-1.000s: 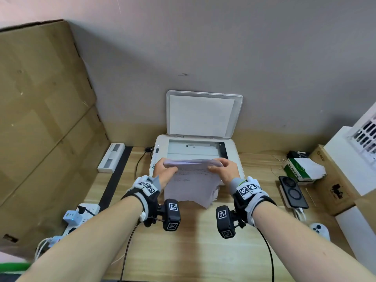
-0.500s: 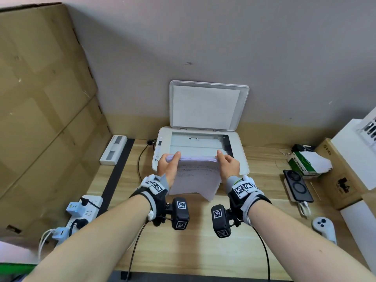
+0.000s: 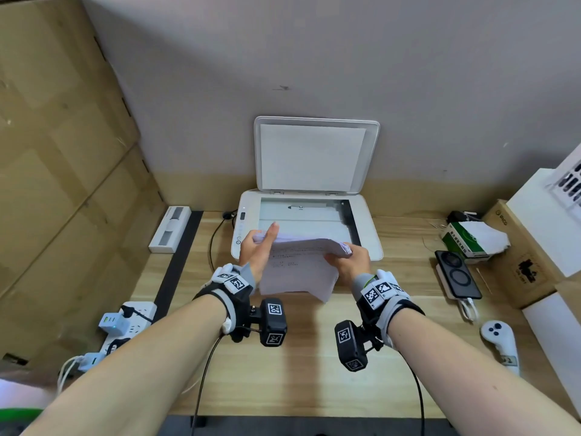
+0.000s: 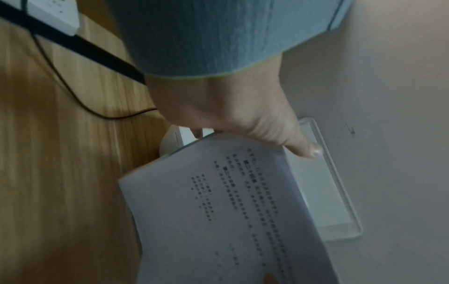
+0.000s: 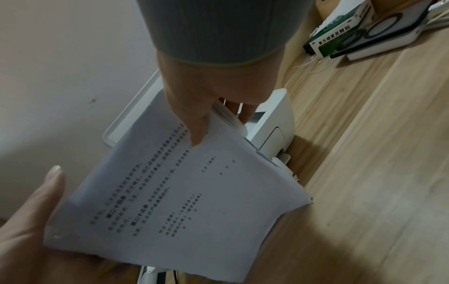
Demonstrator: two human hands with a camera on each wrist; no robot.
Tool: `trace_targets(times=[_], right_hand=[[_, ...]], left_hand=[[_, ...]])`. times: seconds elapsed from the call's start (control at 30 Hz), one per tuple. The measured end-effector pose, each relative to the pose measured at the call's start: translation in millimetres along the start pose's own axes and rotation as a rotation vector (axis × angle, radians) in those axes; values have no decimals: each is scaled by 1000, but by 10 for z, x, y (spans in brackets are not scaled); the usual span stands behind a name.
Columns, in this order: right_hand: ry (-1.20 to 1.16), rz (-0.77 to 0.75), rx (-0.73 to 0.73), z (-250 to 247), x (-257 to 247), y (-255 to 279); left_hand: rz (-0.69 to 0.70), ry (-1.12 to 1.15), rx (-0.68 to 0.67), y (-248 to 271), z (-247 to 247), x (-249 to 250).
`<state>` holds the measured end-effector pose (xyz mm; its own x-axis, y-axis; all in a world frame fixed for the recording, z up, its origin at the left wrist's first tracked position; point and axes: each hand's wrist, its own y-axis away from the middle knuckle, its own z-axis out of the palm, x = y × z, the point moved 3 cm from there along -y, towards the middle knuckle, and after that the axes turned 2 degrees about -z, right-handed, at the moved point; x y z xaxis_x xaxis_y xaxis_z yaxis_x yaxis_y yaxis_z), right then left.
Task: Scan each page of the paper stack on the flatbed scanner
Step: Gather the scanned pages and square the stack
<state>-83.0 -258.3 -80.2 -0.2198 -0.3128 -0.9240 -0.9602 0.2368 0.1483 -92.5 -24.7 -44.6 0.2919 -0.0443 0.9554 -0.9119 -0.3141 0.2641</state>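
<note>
Since half a second ago, my left hand (image 3: 257, 250) has loosened on the paper stack (image 3: 298, 269): its thumb, then pressed on the top edge, now points up clear of the sheets, while the stack's right end has dropped lower. That hand's fingers lie behind the stack's left edge, mostly hidden in the head view; the left wrist view shows the thumb straight and only grazing the page's corner, so I read this hand as slack and supporting, not clamping. My right hand (image 3: 349, 262) pinches the stack's right edge, thumb on the printed top page and fingers curled underneath, as the right wrist view (image 5: 209, 100) shows plainly. I hold the stack in the air over the front edge of the flatbed scanner (image 3: 367, 234), its lower part drooping toward the wooden desk (image 3: 298, 372); lines of print face me. Behind it the scanner's lid (image 3: 314, 155) stands raised against the wall, and the glass bed (image 3: 301, 220) lies uncovered. Left of the scanner a white box (image 3: 169, 229) rests beside a dark strip, with a power strip (image 3: 125, 322) nearer me. To the right sit a green-and-white carton (image 3: 471, 240), a black phone (image 3: 457, 275) and a white controller (image 3: 500, 341).
</note>
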Motion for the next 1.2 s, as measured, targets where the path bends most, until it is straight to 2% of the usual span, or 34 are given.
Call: trace_targets(times=[0.1,0.2,0.4,0.57,0.7,0.87,0.97,1.2], right_hand=[[11,41,12,27,124,-54],[-3,54,23,50,171,-90],[73,71,102,-23,49,-155],[123,38,125,-69,-227,-199],[150,31,128,-87,-299,-207],[110,91,125,-57,-2,-177],[0,131,114,-7,171,-138],[3,165,62,-28,265,-108]], left_hand=[[80,-88,-121,15,-56,-108],[105,-109,-157,24,-85,-168],[139,-70,-300,145,-23,102],[170,-82,-356,109,11,346],[182,-78,-391,56,1,342],[165,-212,-394,-20,-1,-2],[154,-253,-344,-37,49,-261],[-11,-446,-222,-273,155,-645]])
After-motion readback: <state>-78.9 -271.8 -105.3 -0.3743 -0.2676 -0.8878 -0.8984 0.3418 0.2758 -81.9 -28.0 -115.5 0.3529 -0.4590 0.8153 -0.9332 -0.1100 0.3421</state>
